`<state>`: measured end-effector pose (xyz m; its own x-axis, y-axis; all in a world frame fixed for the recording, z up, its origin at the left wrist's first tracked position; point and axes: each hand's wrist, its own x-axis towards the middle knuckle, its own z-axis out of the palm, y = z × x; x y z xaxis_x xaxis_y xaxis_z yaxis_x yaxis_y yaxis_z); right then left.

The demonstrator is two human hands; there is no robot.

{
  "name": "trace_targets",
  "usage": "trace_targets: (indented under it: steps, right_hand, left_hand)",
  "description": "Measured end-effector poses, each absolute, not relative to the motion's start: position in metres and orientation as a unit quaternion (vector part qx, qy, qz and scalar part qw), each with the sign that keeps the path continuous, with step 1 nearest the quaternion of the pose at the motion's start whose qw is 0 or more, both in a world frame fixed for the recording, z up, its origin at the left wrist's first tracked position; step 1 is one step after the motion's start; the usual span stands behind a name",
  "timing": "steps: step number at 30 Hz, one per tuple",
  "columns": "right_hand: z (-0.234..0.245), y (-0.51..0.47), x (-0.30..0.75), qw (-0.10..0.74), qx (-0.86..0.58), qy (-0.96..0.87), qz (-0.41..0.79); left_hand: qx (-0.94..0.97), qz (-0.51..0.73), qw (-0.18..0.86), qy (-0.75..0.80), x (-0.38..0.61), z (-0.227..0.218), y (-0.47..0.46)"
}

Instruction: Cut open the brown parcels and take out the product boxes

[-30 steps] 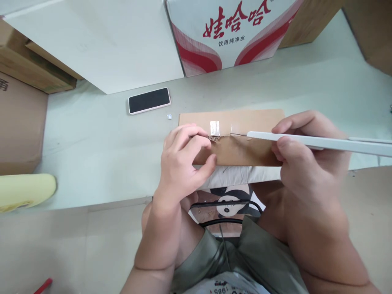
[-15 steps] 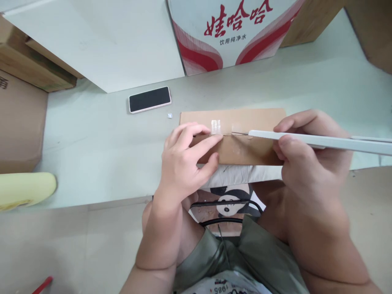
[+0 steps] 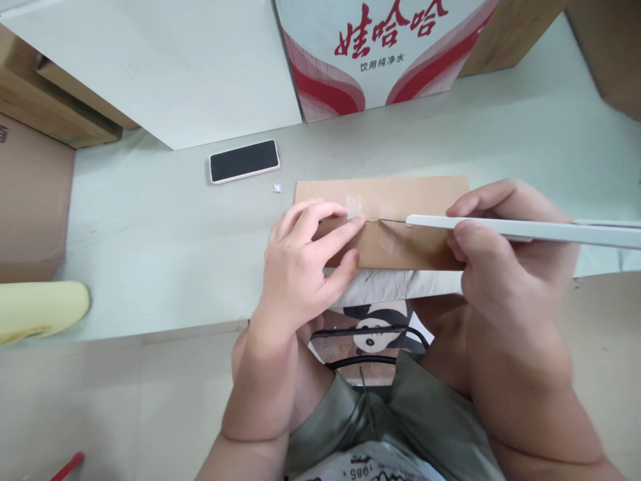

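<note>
The carton (image 3: 420, 197) is brown, the cutter handle (image 3: 541, 230) white

The pale table (image 3: 170, 254) bears a phone (image 3: 244, 162) and cardboard box (image 3: 420, 194).

Left hand (image 3: 306, 262) hides left part of cardboard box (image 3: 400, 247); white-handled knife (image 3: 523, 230) cut off at right edge, drinking-water carton (image 3: 378, 77) at top; pale square (image 3: 277, 188) near smartphone (image 3: 244, 162) too small to identify

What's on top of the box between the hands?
On the box: left hand over its left part, clear tape and a thin blade at the seam. Surface under the hand and the interior: covered.
</note>
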<state>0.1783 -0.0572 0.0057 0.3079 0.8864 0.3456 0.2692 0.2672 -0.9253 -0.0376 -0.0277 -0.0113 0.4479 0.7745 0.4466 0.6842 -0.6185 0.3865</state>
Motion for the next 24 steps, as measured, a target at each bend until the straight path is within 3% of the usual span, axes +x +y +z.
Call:
trace_targets:
  steps: [24]
  right_hand:
    - [0.0051, -0.0545, 0.1753, 0.603, -0.559, -0.512, 0.247]
  left_hand:
    - [0.828, 0.327, 0.093, 0.445, -0.0367, -0.0142, -0.0261]
